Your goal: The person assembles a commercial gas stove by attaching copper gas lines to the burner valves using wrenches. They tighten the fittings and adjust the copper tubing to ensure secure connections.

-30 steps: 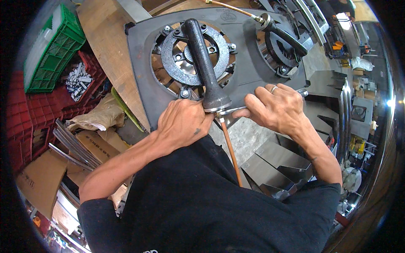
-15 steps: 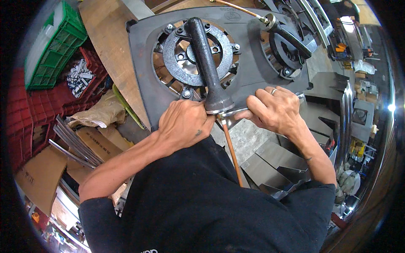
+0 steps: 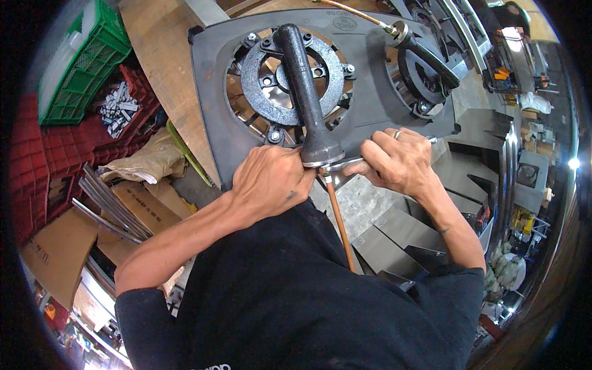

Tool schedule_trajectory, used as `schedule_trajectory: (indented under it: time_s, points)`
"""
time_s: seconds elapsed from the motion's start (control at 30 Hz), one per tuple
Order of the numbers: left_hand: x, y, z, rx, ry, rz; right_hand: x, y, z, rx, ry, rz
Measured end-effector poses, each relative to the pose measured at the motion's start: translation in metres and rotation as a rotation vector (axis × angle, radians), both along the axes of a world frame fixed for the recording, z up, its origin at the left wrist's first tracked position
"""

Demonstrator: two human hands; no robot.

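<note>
A black cast-iron burner tube with a flared end lies across the ring burner of a dark grey gas cooktop. From a brass fitting at the flare, a copper pipe runs down toward my body. My right hand is closed round a silver wrench, whose near-fitting end meets the fitting and whose tip shows past my knuckles. My left hand is closed against the left side of the flare. Its fingertips are hidden, so what they grip cannot be made out.
A second burner with its own copper pipe is at the upper right. Green and red crates stand left, near cardboard and metal strips. Bent sheet-metal parts lie below right.
My right hand has swung slightly inward with the wrench. My left hand stays at the flare. The whole view has shifted a little.
</note>
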State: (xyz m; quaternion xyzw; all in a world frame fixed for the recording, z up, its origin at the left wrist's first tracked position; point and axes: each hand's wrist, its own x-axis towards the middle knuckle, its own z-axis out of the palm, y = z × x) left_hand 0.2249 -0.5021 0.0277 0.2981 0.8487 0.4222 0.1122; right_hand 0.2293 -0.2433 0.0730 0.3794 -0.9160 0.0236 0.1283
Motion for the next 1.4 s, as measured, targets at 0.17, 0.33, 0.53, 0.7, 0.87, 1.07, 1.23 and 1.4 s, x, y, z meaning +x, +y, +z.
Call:
schedule_trajectory:
  time_s: [0.17, 0.33, 0.53, 0.7, 0.87, 1.07, 1.23, 1.4]
  points:
    - [0.001, 0.001, -0.002, 0.001, -0.012, 0.013, 0.001, 0.002, -0.006, -0.010, -0.008, 0.000]
    - [0.001, 0.000, -0.002, -0.001, -0.027, 0.006, 0.000, 0.002, -0.012, -0.048, -0.004, 0.006]
    - [0.001, 0.001, 0.001, 0.000, -0.018, 0.013, 0.000, 0.002, -0.019, -0.094, -0.004, 0.008]
    - [0.001, 0.001, 0.003, -0.016, -0.025, 0.008, -0.001, 0.001, -0.025, -0.140, -0.002, 0.012]
    - [0.002, 0.002, 0.003, -0.013, -0.021, 0.039, -0.001, 0.001, -0.030, -0.163, 0.013, 0.012]
    - [0.002, 0.003, 0.001, -0.093, -0.034, 0.065, -0.001, 0.001, -0.035, -0.176, 0.038, 0.006]
    - [0.003, 0.003, 0.009, -0.138, -0.060, 0.090, 0.000, 0.000, -0.021, -0.137, -0.011, 0.007]
    - [-0.001, 0.002, 0.009, -0.147, -0.053, 0.039, 0.012, -0.004, 0.003, 0.003, -0.020, -0.022]
